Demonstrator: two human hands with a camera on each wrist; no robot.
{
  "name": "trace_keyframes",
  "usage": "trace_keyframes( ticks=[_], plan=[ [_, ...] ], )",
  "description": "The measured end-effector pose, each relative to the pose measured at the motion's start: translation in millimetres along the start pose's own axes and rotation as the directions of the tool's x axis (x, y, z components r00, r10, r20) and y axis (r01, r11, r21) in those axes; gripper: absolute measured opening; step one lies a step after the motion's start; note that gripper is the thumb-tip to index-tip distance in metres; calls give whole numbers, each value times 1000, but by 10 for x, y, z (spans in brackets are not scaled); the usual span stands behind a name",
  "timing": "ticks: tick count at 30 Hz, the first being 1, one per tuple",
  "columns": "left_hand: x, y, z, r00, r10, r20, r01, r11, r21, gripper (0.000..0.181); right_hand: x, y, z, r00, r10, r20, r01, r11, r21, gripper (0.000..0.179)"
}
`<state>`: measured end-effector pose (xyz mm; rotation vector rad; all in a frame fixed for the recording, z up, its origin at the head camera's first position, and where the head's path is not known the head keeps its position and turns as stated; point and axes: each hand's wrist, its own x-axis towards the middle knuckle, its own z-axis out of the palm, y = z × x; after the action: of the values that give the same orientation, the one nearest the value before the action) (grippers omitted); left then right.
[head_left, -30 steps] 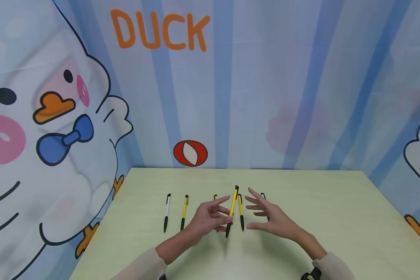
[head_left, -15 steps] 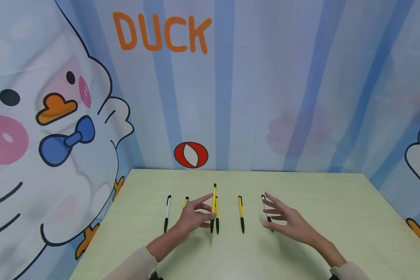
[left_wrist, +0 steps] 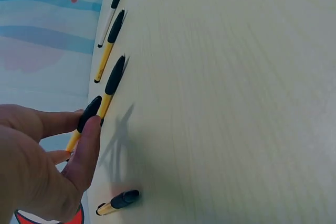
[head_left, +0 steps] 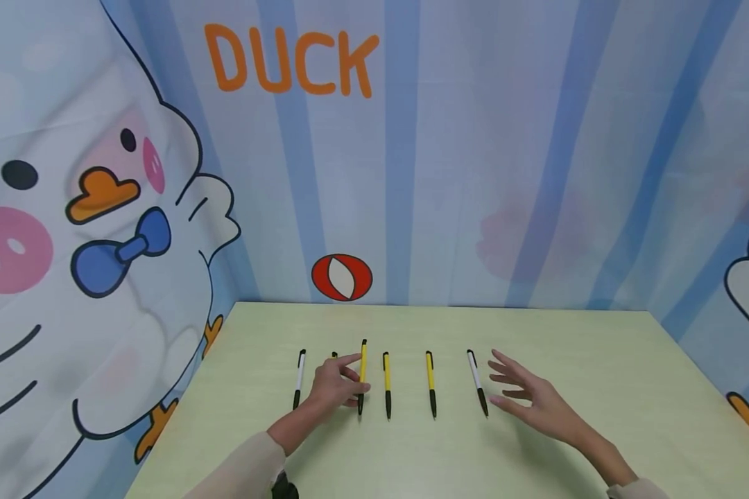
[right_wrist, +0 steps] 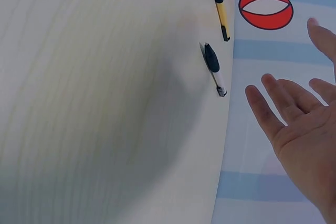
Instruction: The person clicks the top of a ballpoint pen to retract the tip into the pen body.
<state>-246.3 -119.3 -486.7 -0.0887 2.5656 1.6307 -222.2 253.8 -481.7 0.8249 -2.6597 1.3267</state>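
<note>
My left hand (head_left: pixel 332 385) pinches a yellow pen with a black grip (head_left: pixel 363 362) between thumb and fingers, its black tip end toward me. In the left wrist view the held pen (left_wrist: pixel 90 114) hangs over the table, with a shadow below. Just right of it lies another yellow pen (head_left: pixel 387 378), and further right one more yellow pen (head_left: pixel 430 378). Left of it, a yellow pen (head_left: pixel 334 355) is mostly hidden behind my left hand. My right hand (head_left: pixel 539 402) hovers, fingers spread and holding nothing, beside a white pen with a black grip (head_left: pixel 476 380).
At the left end of the row lies another white pen (head_left: pixel 299 374), partly covered by my left hand. The pale table (head_left: pixel 462 457) reaches back to a blue striped curtain (head_left: pixel 462 173) printed with a duck. Several pens lie roughly parallel across the table.
My left hand has carried the yellow pen leftward, past the pen it overlapped half a second ago. My right hand has moved right, from beside a yellow pen to beyond the right white pen.
</note>
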Motion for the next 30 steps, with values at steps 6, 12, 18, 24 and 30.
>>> trace_keyframes(
  ticks=[6,12,18,24,30],
  plan=[
    [71,-56,21,999,29,29,-34,979,202,61,-39,13,-29,998,-54,-19,54,999,-7,65],
    [89,-59,18,998,58,21,-61,966,253,61,-37,69,-35,999,-37,-13,37,999,26,60],
    [90,-43,18,998,60,24,-64,966,249,60,-44,132,-89,1000,24,-3,-24,998,55,55],
    [116,26,68,994,109,29,-113,972,206,58,-12,161,-188,999,42,-12,-40,992,119,53],
    [170,97,203,986,145,78,-156,976,150,65,30,220,-231,999,6,-38,0,989,150,50]
  ],
)
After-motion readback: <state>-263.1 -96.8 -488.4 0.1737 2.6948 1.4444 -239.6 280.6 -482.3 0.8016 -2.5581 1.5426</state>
